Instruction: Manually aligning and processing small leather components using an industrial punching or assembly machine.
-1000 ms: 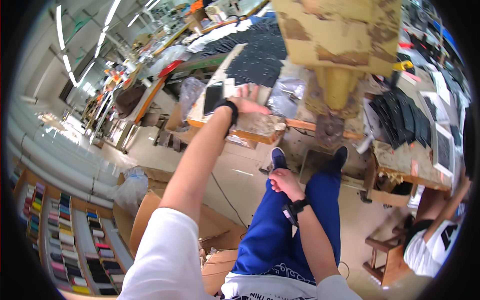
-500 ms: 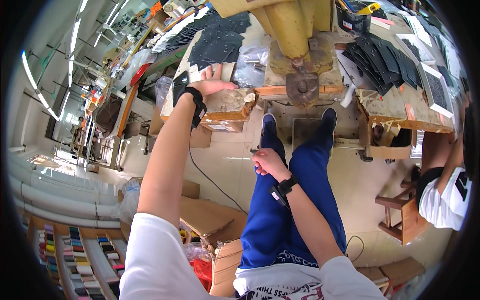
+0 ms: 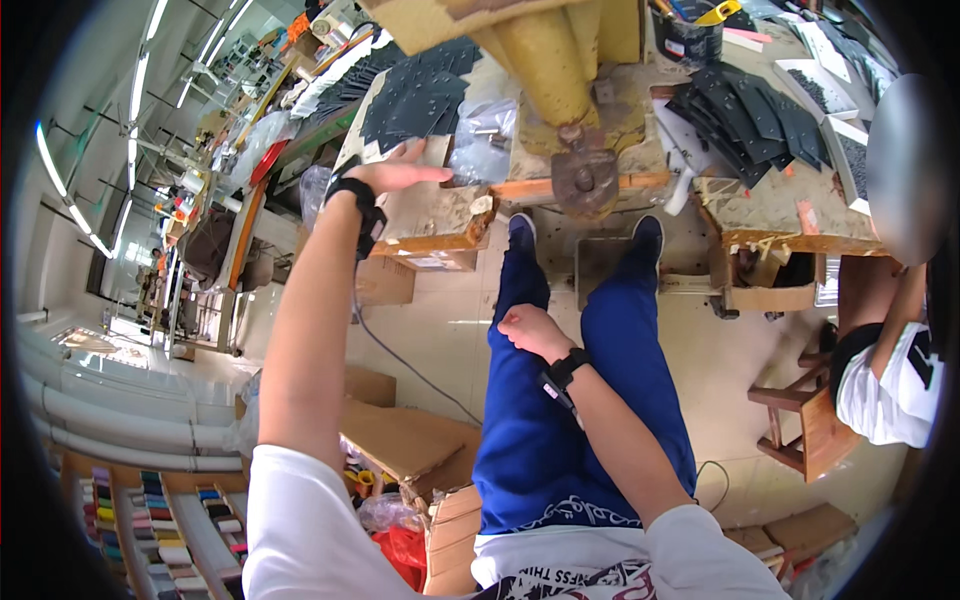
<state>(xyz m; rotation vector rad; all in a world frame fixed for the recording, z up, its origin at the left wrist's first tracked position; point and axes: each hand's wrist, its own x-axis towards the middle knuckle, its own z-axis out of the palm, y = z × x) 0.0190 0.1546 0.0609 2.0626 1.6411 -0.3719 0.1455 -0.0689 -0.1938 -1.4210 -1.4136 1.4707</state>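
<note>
- Two hands show from the wearer: a left hand and a right hand, with one black wrist strap on the left and another on the right.
- The left arm reaches far forward, elbow nearly straight; its hand is over the left worktop, near that surface's left edge. The fingers are extended and the thumb spreads to the right, gripping nothing visible; whether they touch the surface cannot be told.
- The right forearm slants inward and forward, its hand over the left leg of the blue trousers. Its fingers curl in loosely, with nothing seen in them; contact with the cloth cannot be told.
- One spread of dark pieces lies just beyond the left hand, toward the left worktop's far edge; the pieces overlap too much to count.
- One clear plastic bag lies beside them, to the right.
- One yellow machine stands between the left worktop and the right worktop.
- The right worktop bears one fanned dark stack, two white-edged trays at its right edge, and one dark bucket farther back.
- One wooden stool stands at right, near one co-worker in white.
</note>
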